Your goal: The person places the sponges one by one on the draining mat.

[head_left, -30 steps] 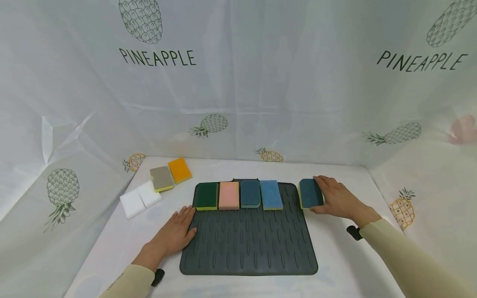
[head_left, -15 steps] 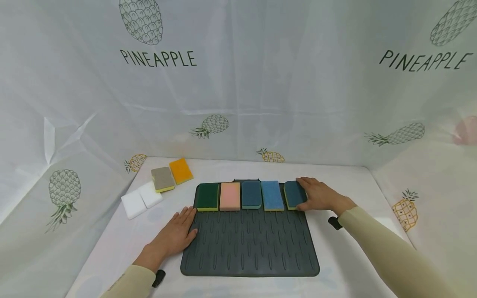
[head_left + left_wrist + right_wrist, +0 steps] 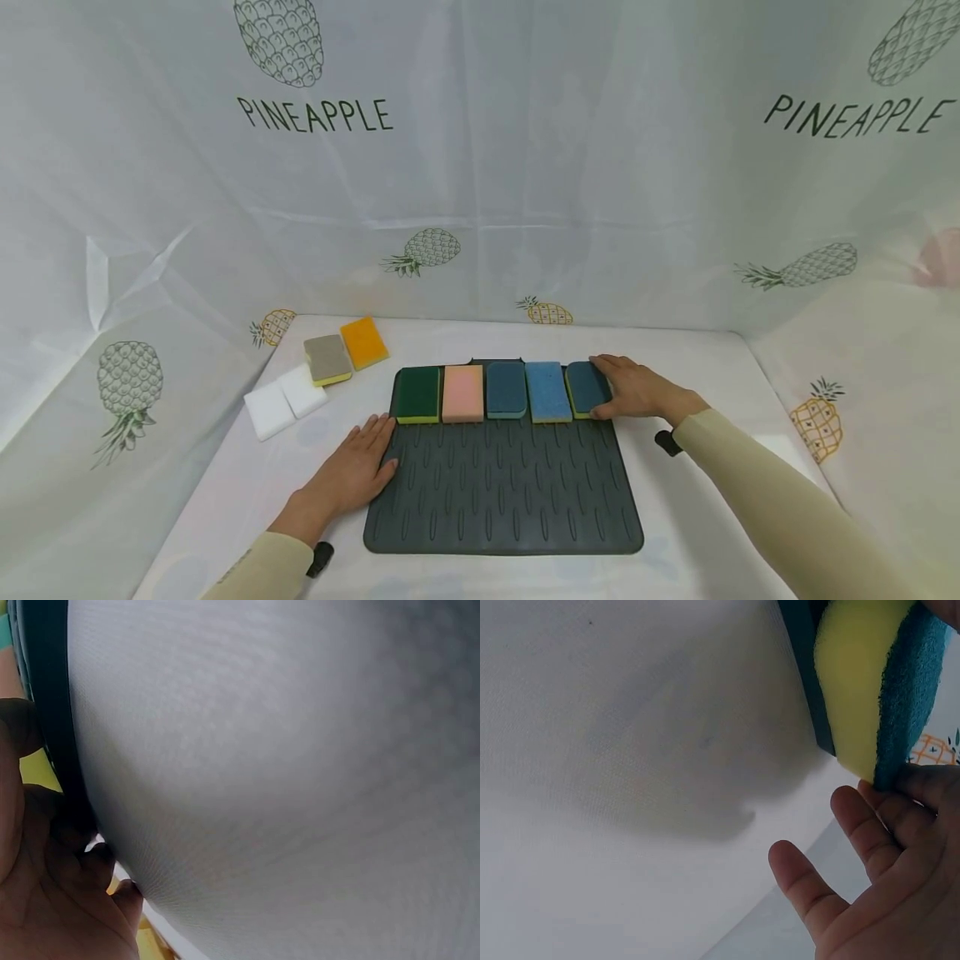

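Observation:
A dark-blue and yellow scrub sponge point(image 3: 588, 388) lies at the right end of a row on the dark grey mat point(image 3: 502, 492). My right hand point(image 3: 637, 390) holds that sponge by its right side, between thumb and fingers. In the right wrist view the sponge's yellow foam point(image 3: 855, 682) sits over the mat, and two fingers stick out free of it. To its left are a light-blue sponge point(image 3: 548, 392), another dark-blue sponge point(image 3: 506, 390), a pink sponge point(image 3: 462, 393) and a dark-green sponge point(image 3: 418, 394). My left hand point(image 3: 348, 467) rests with extended fingers at the mat's left edge.
At the table's back left lie an orange sponge point(image 3: 364, 342), a grey sponge point(image 3: 327, 359) and two white sponge blocks point(image 3: 268, 410). A white cloth printed with pineapples point(image 3: 480, 167) hangs behind the white-covered table point(image 3: 697, 533) and along its sides.
My right hand has brought the dark-blue and yellow sponge leftward from beside the mat to the row's right end, by the light-blue one. My left hand has stayed in place.

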`<state>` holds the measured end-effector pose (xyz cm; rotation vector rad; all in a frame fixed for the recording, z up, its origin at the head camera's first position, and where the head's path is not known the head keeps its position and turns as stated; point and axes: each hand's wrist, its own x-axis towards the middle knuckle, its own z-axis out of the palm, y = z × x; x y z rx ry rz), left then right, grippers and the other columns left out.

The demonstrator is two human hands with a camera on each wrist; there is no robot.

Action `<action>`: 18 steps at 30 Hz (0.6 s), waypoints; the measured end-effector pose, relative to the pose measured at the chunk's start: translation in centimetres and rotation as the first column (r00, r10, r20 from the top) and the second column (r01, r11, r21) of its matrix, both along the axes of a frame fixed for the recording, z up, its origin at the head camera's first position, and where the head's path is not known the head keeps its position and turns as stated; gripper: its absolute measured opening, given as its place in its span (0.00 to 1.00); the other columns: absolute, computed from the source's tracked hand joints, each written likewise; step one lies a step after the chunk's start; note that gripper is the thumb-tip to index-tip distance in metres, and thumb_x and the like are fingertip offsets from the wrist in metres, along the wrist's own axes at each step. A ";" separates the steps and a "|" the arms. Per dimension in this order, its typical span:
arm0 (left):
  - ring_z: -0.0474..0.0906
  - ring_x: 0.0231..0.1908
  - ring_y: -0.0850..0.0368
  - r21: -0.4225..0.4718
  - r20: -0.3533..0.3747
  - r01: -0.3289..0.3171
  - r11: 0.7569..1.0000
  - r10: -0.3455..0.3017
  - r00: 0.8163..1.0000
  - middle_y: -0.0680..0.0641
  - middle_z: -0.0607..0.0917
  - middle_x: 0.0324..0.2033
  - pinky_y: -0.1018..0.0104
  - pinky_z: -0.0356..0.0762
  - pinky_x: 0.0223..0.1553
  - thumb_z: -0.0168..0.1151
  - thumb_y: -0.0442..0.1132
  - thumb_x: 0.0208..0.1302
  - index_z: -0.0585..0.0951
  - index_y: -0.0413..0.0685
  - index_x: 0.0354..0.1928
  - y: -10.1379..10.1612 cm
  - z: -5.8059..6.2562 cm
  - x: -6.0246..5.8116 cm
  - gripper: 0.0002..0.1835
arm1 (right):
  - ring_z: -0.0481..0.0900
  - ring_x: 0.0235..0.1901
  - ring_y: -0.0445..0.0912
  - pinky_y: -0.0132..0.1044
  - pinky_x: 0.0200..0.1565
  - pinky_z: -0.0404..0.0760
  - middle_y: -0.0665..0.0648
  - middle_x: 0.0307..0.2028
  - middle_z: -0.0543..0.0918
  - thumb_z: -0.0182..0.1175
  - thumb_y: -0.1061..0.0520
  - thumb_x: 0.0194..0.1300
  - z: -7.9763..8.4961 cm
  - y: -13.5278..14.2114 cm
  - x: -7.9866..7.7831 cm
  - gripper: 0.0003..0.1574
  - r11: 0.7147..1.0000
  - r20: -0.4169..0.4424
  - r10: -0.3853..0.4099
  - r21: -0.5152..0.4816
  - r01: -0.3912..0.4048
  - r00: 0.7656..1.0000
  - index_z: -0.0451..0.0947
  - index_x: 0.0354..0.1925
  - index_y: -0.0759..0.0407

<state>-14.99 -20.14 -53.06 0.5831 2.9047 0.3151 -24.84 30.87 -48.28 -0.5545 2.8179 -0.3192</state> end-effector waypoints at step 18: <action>0.56 0.81 0.34 0.008 0.004 0.000 1.000 -0.001 1.000 0.33 0.62 0.80 0.36 0.56 0.79 0.56 0.49 0.80 0.59 0.33 0.81 0.1 0.2 0.0 0.38 | 0.62 0.76 0.72 0.71 0.70 0.68 0.72 0.78 0.62 0.72 0.32 0.59 -0.1 -0.3 0.0 0.68 1.000 0.026 -0.016 -0.012 0.016 1.000 0.55 0.81 0.66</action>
